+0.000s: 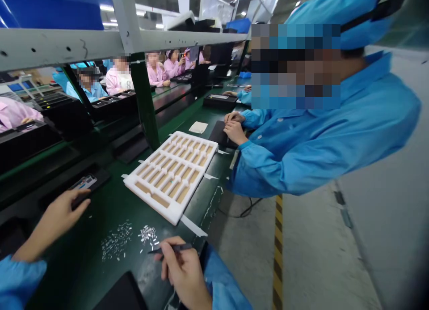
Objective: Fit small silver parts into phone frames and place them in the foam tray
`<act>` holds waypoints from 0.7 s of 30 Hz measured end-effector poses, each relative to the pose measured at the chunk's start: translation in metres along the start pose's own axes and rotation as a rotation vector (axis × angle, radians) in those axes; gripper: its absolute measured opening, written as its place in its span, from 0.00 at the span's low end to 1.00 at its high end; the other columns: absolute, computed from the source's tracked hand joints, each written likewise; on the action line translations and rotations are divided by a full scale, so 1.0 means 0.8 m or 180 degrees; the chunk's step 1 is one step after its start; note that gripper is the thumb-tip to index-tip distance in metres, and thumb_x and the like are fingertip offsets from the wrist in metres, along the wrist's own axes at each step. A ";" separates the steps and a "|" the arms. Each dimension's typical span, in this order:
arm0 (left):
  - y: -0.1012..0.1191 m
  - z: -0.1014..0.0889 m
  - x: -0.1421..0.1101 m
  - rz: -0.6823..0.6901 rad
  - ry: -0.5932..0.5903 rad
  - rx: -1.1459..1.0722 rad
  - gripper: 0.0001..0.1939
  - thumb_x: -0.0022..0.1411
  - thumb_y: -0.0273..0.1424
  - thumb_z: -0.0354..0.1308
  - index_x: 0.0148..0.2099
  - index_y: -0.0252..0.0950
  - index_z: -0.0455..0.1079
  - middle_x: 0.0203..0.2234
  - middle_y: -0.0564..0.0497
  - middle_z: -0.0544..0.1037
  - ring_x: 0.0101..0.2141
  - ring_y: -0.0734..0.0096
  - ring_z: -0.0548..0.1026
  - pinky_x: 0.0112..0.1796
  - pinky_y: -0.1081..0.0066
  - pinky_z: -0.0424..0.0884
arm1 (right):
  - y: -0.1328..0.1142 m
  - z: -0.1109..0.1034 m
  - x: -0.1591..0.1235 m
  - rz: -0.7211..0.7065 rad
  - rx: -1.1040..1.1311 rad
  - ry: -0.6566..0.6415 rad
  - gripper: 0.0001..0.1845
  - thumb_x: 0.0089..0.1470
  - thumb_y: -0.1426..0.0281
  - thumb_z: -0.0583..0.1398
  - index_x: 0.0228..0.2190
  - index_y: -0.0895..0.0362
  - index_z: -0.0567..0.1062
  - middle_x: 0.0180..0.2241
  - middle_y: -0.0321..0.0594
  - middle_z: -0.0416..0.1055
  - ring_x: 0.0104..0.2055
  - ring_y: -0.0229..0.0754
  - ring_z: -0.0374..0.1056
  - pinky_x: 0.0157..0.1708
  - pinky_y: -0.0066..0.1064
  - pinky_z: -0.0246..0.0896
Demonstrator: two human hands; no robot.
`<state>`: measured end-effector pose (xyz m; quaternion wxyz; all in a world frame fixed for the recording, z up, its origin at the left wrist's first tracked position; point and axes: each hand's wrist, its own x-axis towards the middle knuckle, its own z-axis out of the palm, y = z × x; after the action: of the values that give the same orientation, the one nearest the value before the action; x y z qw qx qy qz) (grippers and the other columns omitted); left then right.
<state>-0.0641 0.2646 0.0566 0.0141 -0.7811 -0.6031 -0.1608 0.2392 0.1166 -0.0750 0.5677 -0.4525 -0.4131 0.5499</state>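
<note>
My left hand (63, 216) grips a black handheld device (85, 189) with a printed label on its face, at the left of the green bench. My right hand (182, 267) is shut on a slim black tool (176, 248), possibly tweezers, whose tip points left just below a small heap of tiny silver parts (147, 234). A wider scatter of the same parts (116, 240) lies between my hands. Beyond them sits a white foam tray (170, 173) with rows of slots, its tan base showing through.
A co-worker in a blue gown (318, 126) sits across the green bench (197, 167), both hands on a black item (217, 133). A black pad (122, 294) lies at the near edge. Grey shelving (67, 44) runs overhead, and several workers sit along the line.
</note>
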 end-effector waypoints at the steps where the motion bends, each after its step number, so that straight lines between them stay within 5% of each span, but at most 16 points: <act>1: 0.019 0.005 -0.023 0.0078 -0.0080 -0.0094 0.30 0.74 0.56 0.49 0.52 0.37 0.80 0.39 0.56 0.85 0.35 0.65 0.86 0.35 0.70 0.80 | 0.000 -0.002 0.004 0.0086 0.0026 -0.0021 0.31 0.66 0.41 0.62 0.38 0.59 0.79 0.26 0.42 0.79 0.20 0.39 0.74 0.20 0.27 0.67; 5: 0.104 0.036 -0.124 0.0775 -0.0500 -0.0532 0.18 0.78 0.46 0.52 0.48 0.48 0.81 0.39 0.57 0.87 0.38 0.74 0.87 0.41 0.80 0.81 | -0.005 -0.012 0.016 0.0018 -0.0239 -0.0099 0.28 0.65 0.46 0.66 0.42 0.61 0.81 0.28 0.45 0.82 0.22 0.41 0.76 0.18 0.26 0.67; 9: 0.152 0.070 -0.178 0.1073 0.0084 -0.0036 0.22 0.82 0.41 0.45 0.50 0.42 0.81 0.37 0.51 0.85 0.34 0.70 0.88 0.35 0.76 0.82 | -0.020 -0.025 0.028 -0.0301 -0.0610 -0.0210 0.16 0.63 0.58 0.69 0.41 0.59 0.86 0.34 0.45 0.83 0.32 0.43 0.79 0.29 0.29 0.76; 13: 0.158 0.092 -0.187 0.1107 0.0389 0.0299 0.24 0.83 0.39 0.42 0.54 0.37 0.79 0.35 0.48 0.82 0.32 0.65 0.87 0.31 0.70 0.81 | -0.030 -0.025 0.035 -0.0853 -0.1147 -0.0472 0.07 0.61 0.69 0.68 0.39 0.58 0.87 0.38 0.46 0.85 0.38 0.45 0.82 0.39 0.30 0.80; 21: 0.149 0.099 -0.195 0.0895 0.0295 0.0189 0.23 0.83 0.39 0.43 0.52 0.36 0.79 0.33 0.50 0.76 0.28 0.69 0.81 0.32 0.69 0.77 | -0.018 -0.009 0.033 -0.0880 -0.1368 -0.0714 0.07 0.64 0.71 0.66 0.39 0.57 0.86 0.37 0.45 0.86 0.36 0.44 0.83 0.39 0.31 0.80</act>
<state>0.0329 0.1031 -0.0401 0.0874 -0.8489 -0.4910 -0.1752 0.2509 0.1430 -0.0639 0.4790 -0.4382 -0.6383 0.4136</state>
